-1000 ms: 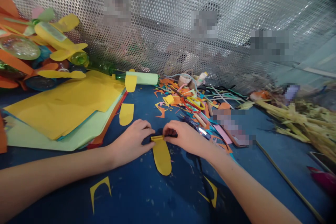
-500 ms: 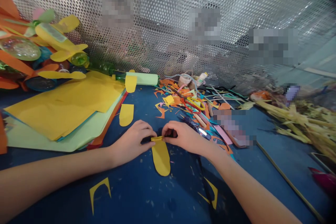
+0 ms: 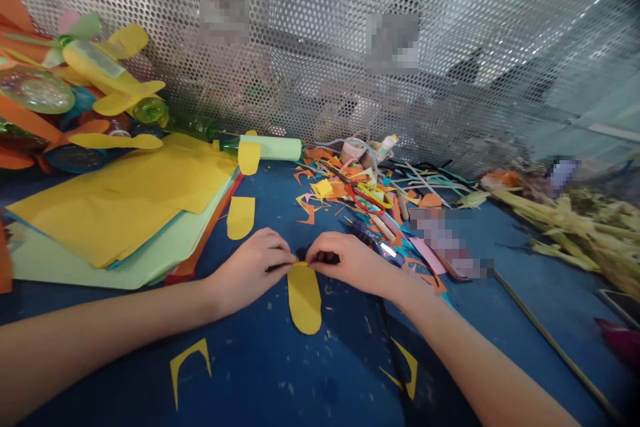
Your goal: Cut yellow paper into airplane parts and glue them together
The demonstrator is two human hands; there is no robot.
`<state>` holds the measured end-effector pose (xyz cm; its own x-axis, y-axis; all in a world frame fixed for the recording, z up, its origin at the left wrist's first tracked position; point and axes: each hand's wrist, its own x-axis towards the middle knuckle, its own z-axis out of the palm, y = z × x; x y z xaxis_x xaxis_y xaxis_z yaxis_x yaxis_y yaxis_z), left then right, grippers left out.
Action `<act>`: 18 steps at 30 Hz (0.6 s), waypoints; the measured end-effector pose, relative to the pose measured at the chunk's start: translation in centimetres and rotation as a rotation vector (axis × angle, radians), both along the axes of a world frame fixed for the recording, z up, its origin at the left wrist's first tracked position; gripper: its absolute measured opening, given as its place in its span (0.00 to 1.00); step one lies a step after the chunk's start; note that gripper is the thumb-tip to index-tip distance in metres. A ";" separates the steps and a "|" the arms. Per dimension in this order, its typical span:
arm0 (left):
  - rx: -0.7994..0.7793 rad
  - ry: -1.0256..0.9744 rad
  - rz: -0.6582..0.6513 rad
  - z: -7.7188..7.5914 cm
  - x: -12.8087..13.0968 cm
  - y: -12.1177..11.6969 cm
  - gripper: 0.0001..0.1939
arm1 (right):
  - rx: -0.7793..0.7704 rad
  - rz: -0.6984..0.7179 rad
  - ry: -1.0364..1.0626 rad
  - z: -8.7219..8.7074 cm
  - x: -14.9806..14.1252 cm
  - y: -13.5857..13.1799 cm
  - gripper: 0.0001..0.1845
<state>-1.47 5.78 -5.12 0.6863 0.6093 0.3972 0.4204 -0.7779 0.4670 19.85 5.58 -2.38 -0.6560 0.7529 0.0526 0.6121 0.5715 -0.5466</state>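
Note:
A yellow paper piece (image 3: 305,300) with a rounded near end lies over the blue table, its far edge folded. My left hand (image 3: 260,267) pinches the left corner of that folded edge. At the right corner, my right hand (image 3: 340,259) pinches it too, with its other fingers curled. Beyond my left hand rests a second yellow paper piece (image 3: 241,218) with a rounded end. Another yellow paper tab (image 3: 249,157) is on the green bottle (image 3: 230,145), which has a pale green paper wrap (image 3: 273,148).
Stacked coloured paper (image 3: 100,207) lies left, below bottle crafts (image 3: 100,73). Scissors (image 3: 370,197) and a glue gun (image 3: 375,241) sit among paper scraps at right. Yellow offcuts (image 3: 187,363) lie in front. A perforated metal panel (image 3: 310,27) closes the back; a stick (image 3: 550,340) lies right.
The yellow paper's folded far edge now looks flatter between my fingertips. The paper has shifted slightly left, and my right hand slightly too. My left hand stays nearly in place.

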 end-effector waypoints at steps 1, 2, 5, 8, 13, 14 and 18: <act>0.005 0.002 -0.007 0.0 0.0 0.0 0.09 | 0.008 0.006 -0.006 0.0 0.0 0.0 0.06; 0.014 0.004 -0.014 -0.1 -0.1 0.0 0.10 | 0.015 0.011 -0.011 0.1 0.0 0.0 0.06; 0.068 0.037 -0.046 0.0 -0.2 0.0 0.11 | 0.028 0.033 -0.028 0.2 0.1 0.1 0.06; 0.181 0.129 -0.094 0.3 -0.3 -0.1 0.12 | 0.055 0.069 -0.046 0.2 0.1 0.1 0.06; 0.320 0.284 -0.150 0.8 -0.3 -0.4 0.15 | 0.159 0.081 -0.128 -0.2 0.0 -0.2 0.07; 0.325 0.297 -0.150 0.9 -0.3 -0.4 0.16 | 0.183 0.083 -0.150 -0.2 0.0 -0.3 0.08; 0.295 0.286 -0.147 0.8 -0.3 -0.5 0.15 | 0.248 0.128 -0.250 0.2 -0.1 -0.6 0.09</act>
